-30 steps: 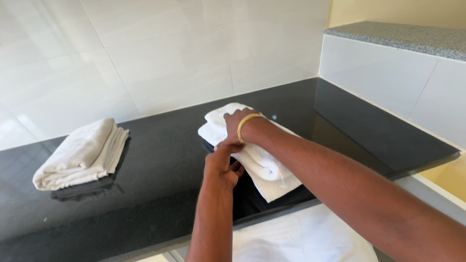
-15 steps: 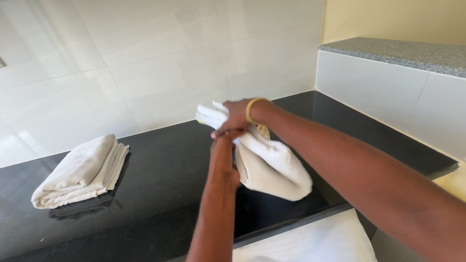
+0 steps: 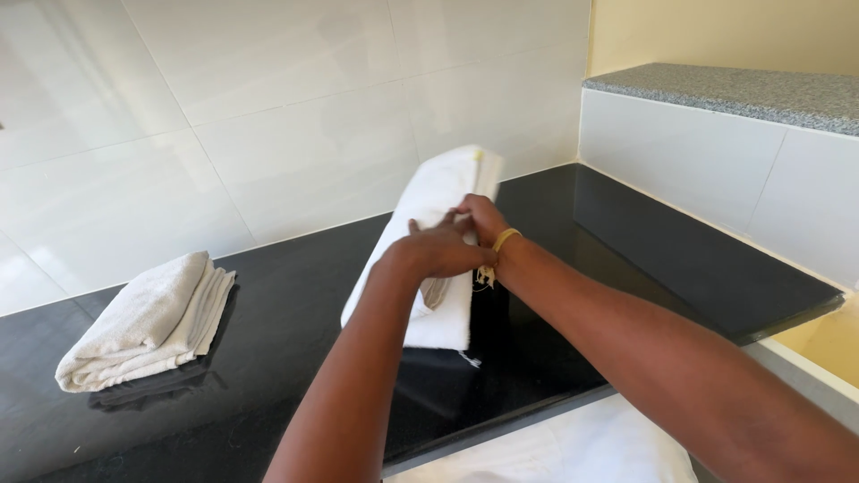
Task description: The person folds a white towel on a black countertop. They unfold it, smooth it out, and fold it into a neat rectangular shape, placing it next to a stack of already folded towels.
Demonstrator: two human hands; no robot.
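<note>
Near the middle of the frame both hands meet on a long white towel (image 3: 436, 259) that lies stretched over the black countertop (image 3: 295, 358), running from the centre up toward the white tiled wall (image 3: 268, 116). The left hand (image 3: 438, 252) lies flat on top of the towel, palm down, its fingers close together and pointing to the right. The right hand (image 3: 481, 219) sits just above and right of it, fingers curled in and pinching the towel's right edge; a yellow band (image 3: 505, 239) circles its wrist. The two hands touch or nearly touch. At the lower left of the frame a second folded white towel (image 3: 143, 320) rests on the countertop, well apart from the hands. At the bottom edge, below the counter, white cloth (image 3: 573, 447) shows. A grey speckled ledge (image 3: 734, 89) fills the upper right
</note>
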